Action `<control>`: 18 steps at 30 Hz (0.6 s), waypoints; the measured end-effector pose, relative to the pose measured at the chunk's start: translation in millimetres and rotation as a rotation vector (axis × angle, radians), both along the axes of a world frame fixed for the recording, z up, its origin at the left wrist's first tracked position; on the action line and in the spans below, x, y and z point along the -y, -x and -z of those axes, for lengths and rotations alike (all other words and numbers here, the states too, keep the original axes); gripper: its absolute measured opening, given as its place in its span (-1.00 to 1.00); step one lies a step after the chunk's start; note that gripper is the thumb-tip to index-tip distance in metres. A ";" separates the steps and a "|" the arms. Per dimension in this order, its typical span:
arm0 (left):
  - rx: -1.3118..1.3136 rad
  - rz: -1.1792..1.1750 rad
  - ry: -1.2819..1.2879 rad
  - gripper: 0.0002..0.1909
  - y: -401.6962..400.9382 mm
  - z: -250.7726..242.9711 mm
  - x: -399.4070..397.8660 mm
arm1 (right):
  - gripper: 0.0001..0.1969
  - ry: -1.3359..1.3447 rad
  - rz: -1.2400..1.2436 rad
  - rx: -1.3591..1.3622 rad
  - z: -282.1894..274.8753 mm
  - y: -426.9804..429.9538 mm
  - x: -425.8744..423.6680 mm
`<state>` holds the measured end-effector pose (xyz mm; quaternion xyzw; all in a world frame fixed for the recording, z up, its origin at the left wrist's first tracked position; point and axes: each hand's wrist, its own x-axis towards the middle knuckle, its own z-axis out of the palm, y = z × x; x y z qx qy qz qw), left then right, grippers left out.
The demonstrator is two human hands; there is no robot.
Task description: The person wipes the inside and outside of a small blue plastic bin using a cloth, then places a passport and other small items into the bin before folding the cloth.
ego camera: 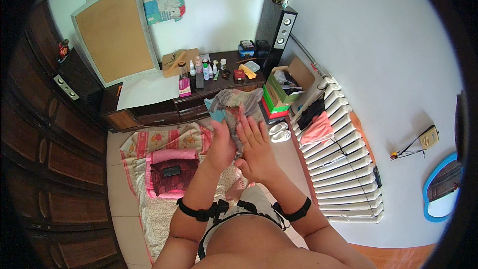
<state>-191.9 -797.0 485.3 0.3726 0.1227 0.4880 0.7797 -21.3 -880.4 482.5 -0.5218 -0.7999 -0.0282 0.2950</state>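
Note:
Both hands are raised in front of the body, around a bunched, thin plaid cloth (239, 106) with a light blue part at its left. My left hand (222, 145) is seen edge-on at the cloth's lower left; its fingers are partly hidden. My right hand (255, 147) lies flat over the cloth's lower right, its back up and fingers pointing away. How firmly either one grips cannot be told. Below to the left, a folded dark red cloth (183, 183) with a black object (171, 171) on it rests on a pink folded cloth (170, 154).
A patterned sheet (160, 213) covers part of the tiled floor. Ahead stands a dark low cabinet (157, 114) with bottles and boxes. White shoes (280, 137) and stacked boxes (282, 91) stand at its right, near a white radiator (336, 179). Dark wooden wardrobe doors (74, 172) line the left.

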 end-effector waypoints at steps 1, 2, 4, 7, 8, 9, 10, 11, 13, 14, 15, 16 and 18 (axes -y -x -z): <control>-0.043 0.003 -0.014 0.36 -5.7 -5.9 9.1 | 0.18 0.001 0.009 -0.013 -5.0 -0.6 -2.9; -0.064 0.004 -0.020 0.36 -6.3 -2.6 10.4 | 0.19 0.002 0.018 -0.027 -10.0 -1.1 -6.3; -0.191 0.016 -0.143 0.38 -1.7 9.9 7.2 | 0.18 -0.012 0.004 -0.077 -20.4 -4.1 -12.4; -0.406 0.124 -0.242 0.41 11.1 32.2 12.9 | 0.15 -0.012 -0.032 -0.188 -37.2 -9.2 -24.7; -0.460 0.173 -0.233 0.42 12.3 39.3 18.3 | 0.14 -0.011 -0.036 -0.216 -42.3 -10.5 -28.3; -0.512 0.222 -0.228 0.43 12.5 46.6 22.9 | 0.12 -0.013 -0.039 -0.242 -48.6 -12.6 -32.3; -0.446 0.225 -0.186 0.44 9.5 53.9 26.3 | 0.11 0.018 -0.086 -0.204 -54.2 -13.0 -35.2; -0.414 0.221 -0.166 0.45 11.2 60.9 28.0 | 0.10 0.034 -0.116 -0.179 -53.4 -10.3 -37.2; -0.201 0.231 -0.057 0.45 1.2 28.1 35.1 | 0.09 0.074 -0.132 -0.121 -48.6 -21.6 -35.8; -0.119 0.216 -0.009 0.45 3.4 14.5 35.4 | 0.10 0.078 -0.144 -0.093 -46.3 -15.7 -35.1; -0.035 0.204 0.037 0.45 4.9 1.9 35.7 | 0.10 0.083 -0.150 -0.096 -41.4 -7.9 -33.0; 0.012 0.135 0.100 0.45 4.9 -0.4 33.7 | 0.10 0.090 -0.152 -0.098 -36.6 -0.9 -29.6; 0.069 0.068 0.152 0.40 10.3 -4.9 22.5 | 0.11 0.093 -0.142 -0.103 -25.2 10.6 -26.9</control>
